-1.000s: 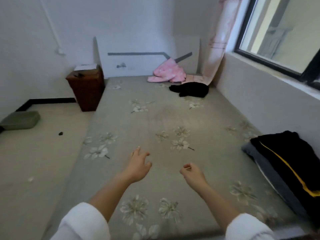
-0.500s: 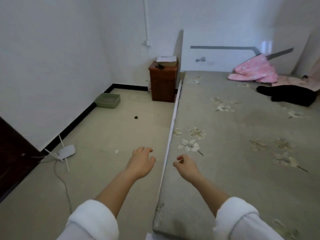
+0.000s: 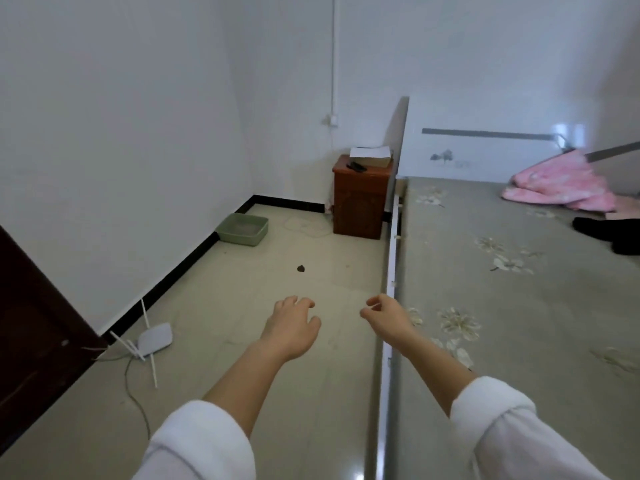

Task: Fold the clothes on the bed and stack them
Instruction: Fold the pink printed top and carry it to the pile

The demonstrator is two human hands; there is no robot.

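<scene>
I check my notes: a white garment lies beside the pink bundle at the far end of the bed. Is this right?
Not quite: in the head view the garment beside the pink bundle is black, not white. The rest holds.

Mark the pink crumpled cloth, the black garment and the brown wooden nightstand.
pink crumpled cloth (image 3: 561,181), head view, middle of bundle.
black garment (image 3: 602,230), head view, visible left part.
brown wooden nightstand (image 3: 360,206), head view, front panel.
</scene>
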